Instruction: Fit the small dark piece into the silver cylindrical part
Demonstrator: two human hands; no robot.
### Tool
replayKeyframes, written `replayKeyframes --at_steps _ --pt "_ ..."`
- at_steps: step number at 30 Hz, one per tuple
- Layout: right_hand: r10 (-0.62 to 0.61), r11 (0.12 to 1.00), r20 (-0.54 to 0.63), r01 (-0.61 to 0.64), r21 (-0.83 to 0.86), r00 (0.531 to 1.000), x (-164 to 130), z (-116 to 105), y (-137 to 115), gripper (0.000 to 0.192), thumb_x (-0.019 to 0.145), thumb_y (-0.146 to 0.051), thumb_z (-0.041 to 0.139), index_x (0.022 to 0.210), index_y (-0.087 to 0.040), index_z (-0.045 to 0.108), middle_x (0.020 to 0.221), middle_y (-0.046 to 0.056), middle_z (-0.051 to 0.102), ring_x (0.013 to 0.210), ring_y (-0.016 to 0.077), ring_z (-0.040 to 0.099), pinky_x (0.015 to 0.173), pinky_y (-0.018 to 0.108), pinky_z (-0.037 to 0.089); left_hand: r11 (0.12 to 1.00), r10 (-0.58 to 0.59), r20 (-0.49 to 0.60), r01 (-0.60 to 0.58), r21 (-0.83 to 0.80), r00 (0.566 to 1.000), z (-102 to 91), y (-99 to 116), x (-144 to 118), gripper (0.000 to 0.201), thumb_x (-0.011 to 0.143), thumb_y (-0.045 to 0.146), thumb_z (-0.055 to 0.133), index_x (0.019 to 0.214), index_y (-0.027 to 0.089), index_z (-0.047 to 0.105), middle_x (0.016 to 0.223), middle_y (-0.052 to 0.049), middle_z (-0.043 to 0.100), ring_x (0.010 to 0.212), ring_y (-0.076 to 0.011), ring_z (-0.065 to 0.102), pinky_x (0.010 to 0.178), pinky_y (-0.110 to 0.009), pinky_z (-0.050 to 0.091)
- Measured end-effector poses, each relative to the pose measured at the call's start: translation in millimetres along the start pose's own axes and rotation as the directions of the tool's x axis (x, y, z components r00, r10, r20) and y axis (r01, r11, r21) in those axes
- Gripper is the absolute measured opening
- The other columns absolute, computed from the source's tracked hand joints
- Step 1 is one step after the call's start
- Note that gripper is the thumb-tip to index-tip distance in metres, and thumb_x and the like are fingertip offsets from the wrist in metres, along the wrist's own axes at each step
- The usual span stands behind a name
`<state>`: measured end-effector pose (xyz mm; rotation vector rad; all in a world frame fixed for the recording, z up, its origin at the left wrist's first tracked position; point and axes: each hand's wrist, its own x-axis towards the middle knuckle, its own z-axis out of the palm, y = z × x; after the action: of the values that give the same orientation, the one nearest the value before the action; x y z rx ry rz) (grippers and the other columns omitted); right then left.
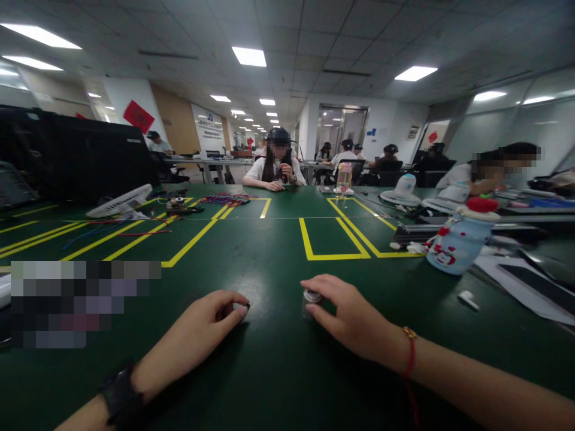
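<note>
At our nine o'clock a blurred patch point(81, 302) is covering part of the green bench point(269, 371). Just right of it, we are resting our left hand point(204, 326) flat-ish on the bench, its fingers point(233, 311) curling down over something small and dark that we cannot make out; whether they are gripping it we cannot tell. Toward three o'clock from there, our right hand point(354, 317) is closing its fingers point(321, 314) around a small clear jar point(311, 302) with a pale cap, which is standing on the bench between the two hands.

We are judging the jar as the weak point: it is small and held only at the fingertips, so a sideways nudge could tip it or let it roll away over the smooth surface.

Further out at twelve o'clock, yellow tape boxes point(335, 239) are marking the bench. At two o'clock a pale blue bottle point(453, 245) is lying on its side, and a white earbud point(468, 299) is sitting near our right forearm, where a sweep of the arm could knock it. Other people are sitting at the far edge, well apart.
</note>
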<state>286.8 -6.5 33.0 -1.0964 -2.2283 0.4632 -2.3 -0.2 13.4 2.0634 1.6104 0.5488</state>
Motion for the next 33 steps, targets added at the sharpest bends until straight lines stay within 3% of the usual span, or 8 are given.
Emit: replayKeyframes --at_steps 5,9,12,16,21,25,30,33 --pt "0.175 0.949 -0.055 -0.154 0.274 0.983 -2.9 21.8 14.1 0.061 0.074 -0.028 0.07 0.128 -0.021 0.04 0.113 0.006 0.061 0.098 0.0149 0.061 0.088 0.032 0.051 0.986 0.161 -0.117 -0.163 -0.013 0.98 9.3 43.8 9.5 0.032 0.09 0.046 0.048 0.106 0.028 0.068 0.102 -0.004 0.067 0.088 -0.022 0.062 0.077 -0.034 0.049" --pt "0.196 0.904 -0.024 -0.171 0.391 0.98 -5.0 23.5 18.9 0.046 0.074 -0.023 0.07 0.113 -0.02 0.045 0.107 0.004 0.061 0.091 0.0127 0.062 0.082 0.029 0.053 0.938 0.33 -0.187 -0.343 -0.045 0.925 25.8 92.6 23.3 0.022 0.089 0.036 0.054 0.1 0.028 0.071 0.099 -0.003 0.063 0.089 -0.0196 0.059 0.079 -0.033 0.047" --pt "0.189 0.904 -0.003 -0.172 0.392 0.982 -3.9 19.8 15.5 0.044 0.075 -0.022 0.069 0.113 -0.02 0.046 0.106 0.003 0.061 0.089 0.0118 0.062 0.08 0.028 0.052 0.924 0.348 -0.278 -0.377 -0.058 0.895 31.3 106.7 31.3 0.014 0.086 0.027 0.06 0.083 0.026 0.074 0.097 -0.003 0.06 0.094 -0.0204 0.056 0.083 -0.034 0.045" --pt "0.163 0.94 -0.026 -0.147 0.31 0.986 -5.8 14.6 14.2 0.043 0.075 -0.019 0.066 0.113 -0.021 0.047 0.106 0.003 0.062 0.088 0.0123 0.061 0.079 0.029 0.051 0.935 0.295 -0.336 -0.343 -0.092 0.894 29.8 92.4 32.7 0.014 0.085 0.03 0.061 0.088 0.026 0.075 0.097 -0.004 0.058 0.096 -0.022 0.054 0.087 -0.038 0.043" --pt "0.124 0.959 -0.062 -0.103 0.264 0.99 -9.8 17.0 15.2 0.037 0.075 -0.017 0.062 0.11 -0.02 0.049 0.104 0.004 0.062 0.088 0.0134 0.061 0.078 0.029 0.052 0.964 0.263 -0.073 -0.265 -0.024 0.962 43.2 68.8 31.4 0.016 0.083 0.04 0.063 0.089 0.033 0.077 0.101 -0.004 0.061 0.098 -0.0263 0.052 0.086 -0.043 0.041" --pt "0.196 0.95 -0.101 -0.164 0.265 0.975 -14.6 10.5 19.1 0.039 0.079 -0.025 0.062 0.114 -0.023 0.046 0.109 0.003 0.061 0.097 0.0159 0.062 0.086 0.03 0.053 0.961 0.274 -0.024 -0.274 -0.042 0.962 48.7 66.2 30.9 0.021 0.082 0.04 0.064 0.098 0.033 0.075 0.098 -0.004 0.064 0.095 -0.0245 0.055 0.085 -0.039 0.043" --pt "0.325 0.943 -0.222 -0.298 0.149 0.919 -45.4 -41.9 55.6 0.043 0.083 -0.039 0.057 0.123 -0.027 0.043 0.121 0.007 0.057 0.104 0.0216 0.061 0.091 0.036 0.051 0.978 0.174 -0.08 -0.182 -0.104 0.981 15.8 47.8 22.5 0.038 0.088 0.047 0.051 0.119 0.03 0.065 0.111 -0.005 0.062 0.092 -0.0224 0.059 0.079 -0.034 0.047" --pt "0.418 0.874 -0.407 -0.482 -0.064 0.812 -83.0 -82.6 98.6 0.051 0.077 -0.046 0.06 0.12 -0.022 0.049 0.113 0.009 0.061 0.096 0.0252 0.063 0.083 0.041 0.053 0.992 0.059 -0.106 -0.07 -0.105 0.993 -7.5 17.9 14.3 0.041 0.088 0.053 0.049 0.117 0.03 0.066 0.113 -0.004 0.062 0.088 -0.0222 0.062 0.074 -0.033 0.048"
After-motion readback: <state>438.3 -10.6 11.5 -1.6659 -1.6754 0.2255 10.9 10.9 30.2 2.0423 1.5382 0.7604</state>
